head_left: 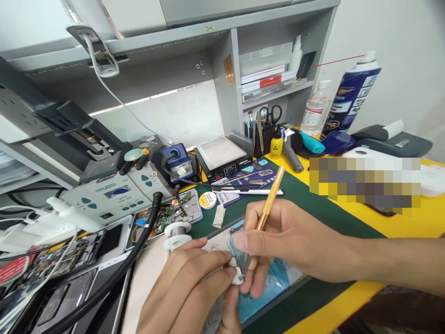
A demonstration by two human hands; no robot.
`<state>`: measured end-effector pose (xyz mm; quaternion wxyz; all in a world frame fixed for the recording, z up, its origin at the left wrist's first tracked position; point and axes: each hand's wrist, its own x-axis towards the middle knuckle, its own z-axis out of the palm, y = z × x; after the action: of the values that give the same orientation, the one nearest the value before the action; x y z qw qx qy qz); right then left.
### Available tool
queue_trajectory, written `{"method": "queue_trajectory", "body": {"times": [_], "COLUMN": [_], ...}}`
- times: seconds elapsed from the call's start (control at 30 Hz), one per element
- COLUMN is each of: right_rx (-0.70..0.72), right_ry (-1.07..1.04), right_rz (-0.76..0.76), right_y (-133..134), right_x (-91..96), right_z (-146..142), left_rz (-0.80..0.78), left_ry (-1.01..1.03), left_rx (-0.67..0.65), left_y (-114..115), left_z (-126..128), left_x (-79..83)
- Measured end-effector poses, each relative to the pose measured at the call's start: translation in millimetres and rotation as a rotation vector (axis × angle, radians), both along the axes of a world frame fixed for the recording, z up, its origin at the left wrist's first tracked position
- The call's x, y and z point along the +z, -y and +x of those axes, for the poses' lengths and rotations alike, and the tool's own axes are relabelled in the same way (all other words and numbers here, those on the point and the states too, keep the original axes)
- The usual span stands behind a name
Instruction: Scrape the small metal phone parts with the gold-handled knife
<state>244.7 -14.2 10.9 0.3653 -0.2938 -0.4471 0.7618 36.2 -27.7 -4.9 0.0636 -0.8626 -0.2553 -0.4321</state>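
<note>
Left hand: our left hand (189,287) sits near and low in the scene, thumb and forefinger pinched on a small white part (238,277), the other fingers curled under it.
Right hand: our right hand (288,241) comes in from the right, fingers pressed together in a pen grip around a brass-handled blade tool (270,199), handle tilted up and away to the far right.
Contact point: the tool's tip meets the white part just beside our left thumb; we cannot tell how deep it sits, since the fingers hide it.
Where the part is: held above a blue printed sheet (274,278) on the green work mat (323,213), touching neither as far as we can see.
Doing it well: we judge that a firm pinch, light pressure and a stroke directed away from the left fingertips matter most.
Risk: a slip could send the edge into our left thumb.
Nearby: a solder spool (177,230) lies just left, a flux tin (207,200) farther off.
</note>
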Motion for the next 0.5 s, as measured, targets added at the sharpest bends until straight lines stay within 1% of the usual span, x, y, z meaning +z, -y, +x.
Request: {"method": "queue_trajectory", "body": {"times": [0.2, 0.37, 0.5], "right_rx": [0.012, 0.026, 0.034], "right_ry": [0.024, 0.013, 0.001], "right_rz": [0.007, 0.000, 0.005], "right_y": [-0.5, -0.6, -0.3], "right_x": [-1.6, -1.3, -0.1], "right_z": [0.3, 0.6, -0.4], "left_rz": [-0.019, -0.046, -0.031], "left_ry": [-0.045, -0.036, -0.046], "left_rx": [-0.031, -0.076, -0.086], "left_y": [-0.7, -1.6, -2.0], "left_z": [-2.5, -3.6, -3.7], "left_x": [0.8, 0.3, -2.0]}}
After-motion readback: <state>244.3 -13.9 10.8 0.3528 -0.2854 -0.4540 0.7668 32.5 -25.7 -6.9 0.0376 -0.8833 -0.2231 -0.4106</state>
